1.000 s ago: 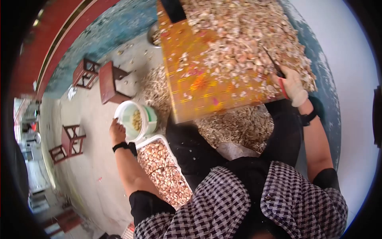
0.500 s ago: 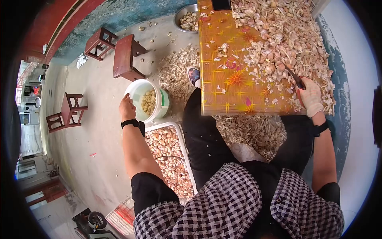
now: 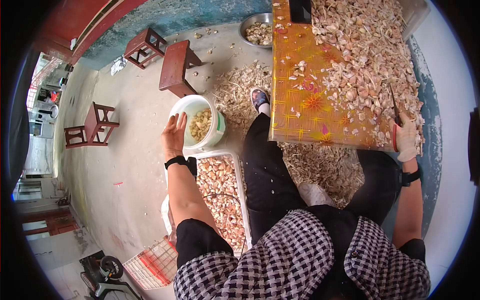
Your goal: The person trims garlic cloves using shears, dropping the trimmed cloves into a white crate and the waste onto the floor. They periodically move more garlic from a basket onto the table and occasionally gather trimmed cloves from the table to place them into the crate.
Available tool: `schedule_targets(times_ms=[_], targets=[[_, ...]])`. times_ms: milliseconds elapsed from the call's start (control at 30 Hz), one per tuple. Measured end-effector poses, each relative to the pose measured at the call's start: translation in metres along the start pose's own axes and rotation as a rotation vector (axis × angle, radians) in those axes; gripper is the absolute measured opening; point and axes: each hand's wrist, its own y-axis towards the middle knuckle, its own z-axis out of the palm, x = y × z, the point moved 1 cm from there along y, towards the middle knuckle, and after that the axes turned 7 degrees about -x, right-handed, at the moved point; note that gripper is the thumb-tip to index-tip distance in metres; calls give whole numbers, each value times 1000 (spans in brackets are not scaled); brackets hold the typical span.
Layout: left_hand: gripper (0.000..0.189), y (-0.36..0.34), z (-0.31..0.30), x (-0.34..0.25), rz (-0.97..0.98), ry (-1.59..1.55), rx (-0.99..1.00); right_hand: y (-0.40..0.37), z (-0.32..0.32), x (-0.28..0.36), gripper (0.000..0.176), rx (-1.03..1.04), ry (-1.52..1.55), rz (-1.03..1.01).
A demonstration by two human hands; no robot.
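Note:
My left hand (image 3: 174, 134) is at the left rim of a white bucket (image 3: 219, 131), its fingers apart and nothing in them. Peeled garlic cloves (image 3: 200, 124) lie inside the bucket. Over the near right corner of the patterned table (image 3: 295, 115), my right hand (image 3: 406, 136), in a pale glove, is wrapped round the handle of a knife (image 3: 394, 106). The blade points away from me, against a large heap of unpeeled garlic (image 3: 367, 55). Below the bucket, a white crate (image 3: 239, 175) holds many unpeeled cloves (image 3: 220, 215).
A metal bowl (image 3: 245, 31) of garlic is on the floor beyond the bucket. Wooden stools (image 3: 173, 65) stand at the left. Garlic skins (image 3: 240, 90) cover floor beside the table, and more (image 3: 320, 167) lie between my legs. A phone (image 3: 300, 11) rests on the table.
The view has shifted, so the scene sits further right. My left hand's fingers have spread. My right hand and the knife have turned, with the blade pointing more directly away from me.

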Motion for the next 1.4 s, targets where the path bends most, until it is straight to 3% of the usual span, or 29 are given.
schedule_targets(times_ms=[100, 133, 167, 200, 233, 267, 300, 400, 433, 467, 500, 533, 600, 667, 700, 800, 833, 867, 900, 933, 967, 1033, 1067, 1100, 1167, 1233, 1300, 1333, 1400], targets=[[67, -7, -15, -10, -84, -214, 62, -15, -13, 20, 27, -22, 141, 46], [44, -5, -29, -10, 9, -44, -49, -24, -22, 45, 23, 16, 193, 107], [39, -7, -41, -7, -22, 24, -50, -33, -22, 56, 18, 52, 257, 125], [35, -12, -53, 0, -57, 91, -45, -44, -20, 58, 16, 232, 708, 317], [25, -32, -42, 11, -94, 193, -167, -58, -23, 88, 15, 283, 546, 349], [22, -51, -44, 22, -121, 291, -218, -73, -8, 86, 22, 429, 742, 481], [14, -60, -65, 33, -241, 289, -145, -86, -1, 104, 17, 601, 755, 502], [10, -133, -69, 66, -330, 324, -344, -116, 28, 156, 16, 1024, 926, 644], [10, -155, -71, 72, -364, 334, -351, -107, 31, 179, 16, 1118, 884, 564], [12, -169, -93, 79, -363, 320, -349, -94, 42, 196, 19, 1094, 880, 483], [16, -189, -89, 81, -388, 293, -441, -75, 70, 207, 19, 1015, 1062, 451], [9, -194, -135, 84, -393, 244, -418, -41, 80, 228, 23, 921, 1115, 392], [10, -226, -140, 80, -253, 404, -540, 28, 94, 268, 29, 650, 1135, 332], [8, -231, -183, 79, -215, 446, -663, 67, 107, 275, 29, 582, 1302, 523], [8, -227, -210, 79, -193, 472, -668, 65, 103, 271, 29, 591, 1278, 467], [7, -242, -210, 79, -139, 539, -740, 37, 70, 234, 24, 651, 1188, 339], [10, -237, -233, 77, -176, 542, -655, 14, 44, 222, 25, 670, 1091, 328], [8, -239, -224, 79, -245, 835, -758, -9, 39, 192, 27, 687, 1202, 330], [9, -240, -204, 77, -309, 1143, -846, -31, 14, 173, 28, 792, 1055, 367], [22, -230, -213, 78, -129, 1493, -731, -53, 13, 136, 27, 800, 1019, 368], [40, -213, -224, 81, 74, 1822, -560, -77, -10, 125, 25, 829, 1074, 560], [28, -187, -195, 84, 219, 1535, -397, -124, -34, 80, 19, 871, 1108, 630], [25, -182, -148, 93, 282, 1472, -258, -143, -41, 57, 20, 888, 1119, 663], [23, -189, -70, 101, 347, 1400, -141, -159, -47, 38, 21, 925, 1136, 683], [20, -217, 71, 134, 218, 1260, 102, -177, -60, 17, 21, 822, 1170, 769], [17, -247, 182, 186, 234, 1292, 354, -182, -62, -1, 22, 756, 1201, 804], [23, -256, 252, 241, 241, 1376, 708, -184, -56, -20, 23, 710, 1228, 802], [25, -263, 287, 268, 250, 1527, 750, -183, -58, -24, 23, 653, 1213, 796], [24, -243, 321, 341, 451, 1406, 889, -179, -64, -28, 24, 543, 1175, 787]])
